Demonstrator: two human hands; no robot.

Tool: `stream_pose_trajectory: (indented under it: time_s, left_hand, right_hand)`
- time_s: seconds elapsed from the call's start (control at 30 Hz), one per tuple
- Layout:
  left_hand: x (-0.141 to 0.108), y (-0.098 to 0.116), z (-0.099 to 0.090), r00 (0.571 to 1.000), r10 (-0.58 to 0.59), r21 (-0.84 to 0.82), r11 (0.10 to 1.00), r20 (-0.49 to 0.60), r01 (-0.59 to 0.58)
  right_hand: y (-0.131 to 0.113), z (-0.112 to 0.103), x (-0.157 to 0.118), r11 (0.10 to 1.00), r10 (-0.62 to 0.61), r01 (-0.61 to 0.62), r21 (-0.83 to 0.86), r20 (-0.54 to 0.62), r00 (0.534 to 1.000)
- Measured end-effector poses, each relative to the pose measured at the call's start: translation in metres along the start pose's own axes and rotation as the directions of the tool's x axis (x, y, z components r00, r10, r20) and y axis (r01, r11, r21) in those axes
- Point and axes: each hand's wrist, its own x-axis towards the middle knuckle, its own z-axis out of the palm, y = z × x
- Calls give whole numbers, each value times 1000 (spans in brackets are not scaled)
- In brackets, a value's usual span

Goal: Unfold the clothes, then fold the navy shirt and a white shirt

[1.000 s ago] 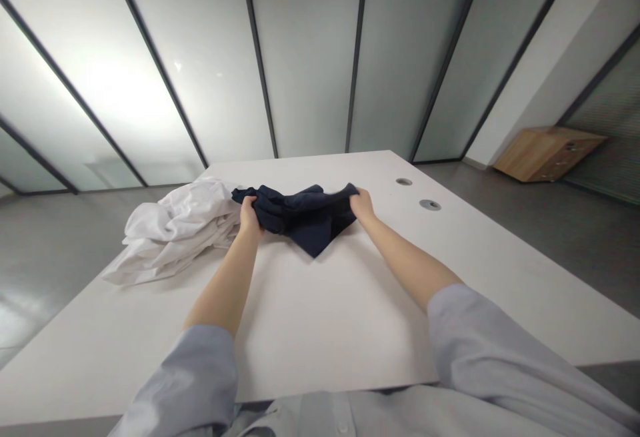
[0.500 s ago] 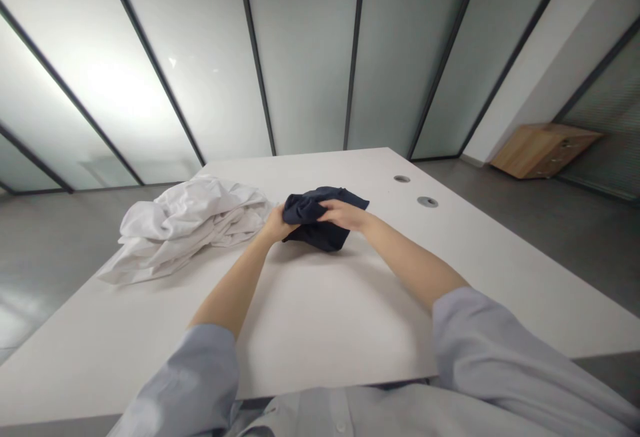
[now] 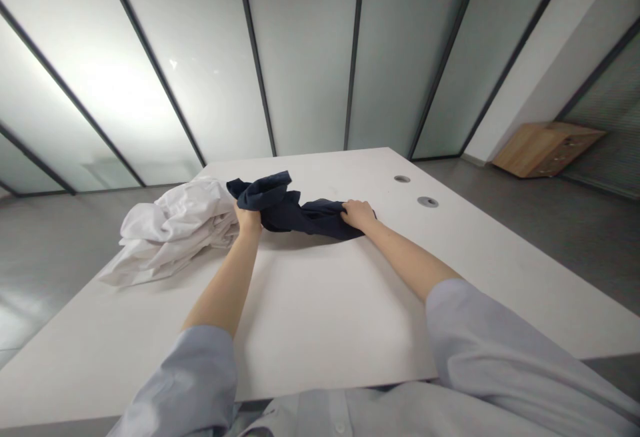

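Note:
A dark navy piece of cloth (image 3: 300, 217), perhaps a garment, stretches between my two hands above the white table (image 3: 330, 317). On its left, my left hand (image 3: 249, 218) is closed round a bunched part, with folds draping over and hiding the fingers. My right hand (image 3: 359, 214) grips the other end low, close to the tabletop, its fingers curled into the fabric. Just left of my left hand lies a crumpled heap of white cloth (image 3: 175, 227), partly behind that hand. The exact kind of the navy cloth cannot be made out.
Two round cable grommets (image 3: 427, 202) are set in the table's right side. Beyond the far edge stands a frosted glass partition (image 3: 305, 57) with dark frames. A wooden cabinet (image 3: 545, 149) is on the floor at the right.
My hands have moved apart, the left one leftward and the right one slightly rightward. The navy cloth, bunched together before, is now drawn out lengthwise between them. The white heap stays put.

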Motion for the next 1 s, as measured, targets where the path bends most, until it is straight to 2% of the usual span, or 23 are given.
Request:
stream_pose_trajectory:
  time_s: [0.07, 0.1, 0.13, 0.2, 0.23, 0.3, 0.33, 0.37, 0.4, 0.47, 0.57, 0.63, 0.7, 0.8, 0.87, 0.93, 1.0]
  left_hand:
    - [1, -1, -5, 984, 159, 159, 977, -85, -144]
    - [1, 0, -7, 972, 227, 262, 944, -69, -202]
    - [-1, 1, -9, 963, 269, 365, 897, -5, -249]
    - [-8, 3, -7, 935, 262, 513, 783, 238, -351]
    - [-12, 5, -3, 896, 217, 544, 732, 387, -411]
    - [-24, 7, 8, 767, 89, 537, 664, 635, -521]
    - [-30, 7, 14, 701, 30, 525, 639, 712, -561]
    - [-37, 7, 21, 648, -19, 521, 614, 761, -594]
    - [-43, 7, 28, 613, -60, 525, 584, 788, -619]
    - [-54, 8, 40, 579, -137, 557, 513, 804, -653]
    - [-62, 9, 51, 577, -228, 615, 415, 784, -670]
    - [-62, 8, 53, 590, -232, 629, 395, 774, -670]
    - [-58, 8, 53, 608, -206, 632, 409, 767, -658]
    - [-45, 17, 50, 654, -171, 654, 425, 737, -625]
    - [-32, 34, 46, 705, -112, 678, 412, 700, -608]
    - [-13, 64, 37, 767, 17, 704, 383, 642, -598]
    - [14, 102, 23, 795, 161, 729, 325, 585, -603]
  right_hand:
    - [14, -7, 4, 984, 175, -173, 34, -54, 983]
    - [21, -11, 6, 962, 260, -252, 101, -76, 963]
    - [26, -14, 8, 933, 326, -306, 191, -81, 942]
    - [30, -19, 11, 869, 370, -328, 370, -47, 928]
    - [27, -20, 12, 847, 355, -311, 431, -23, 935]
    - [13, -17, 11, 801, 295, -272, 533, 44, 954]
    - [2, -14, 9, 763, 256, -260, 591, 92, 962]
    - [-10, -10, 7, 707, 201, -247, 663, 147, 969]
    - [-23, -6, 3, 636, 126, -235, 735, 202, 971]
    - [-47, 3, -5, 541, -39, -175, 823, 233, 972]
    - [-66, 6, -15, 507, -178, -122, 853, 243, 954]
    - [-62, 1, -19, 523, -202, -106, 846, 244, 948]
    - [-48, -8, -20, 564, -175, -58, 824, 188, 966]
    - [-16, -20, -20, 654, -29, -11, 756, 39, 999]
    - [4, -24, -19, 676, 140, -79, 732, -23, 990]
    - [18, -23, -18, 614, 307, -171, 770, -33, 951]
    - [25, -21, -16, 550, 389, -207, 809, -28, 921]
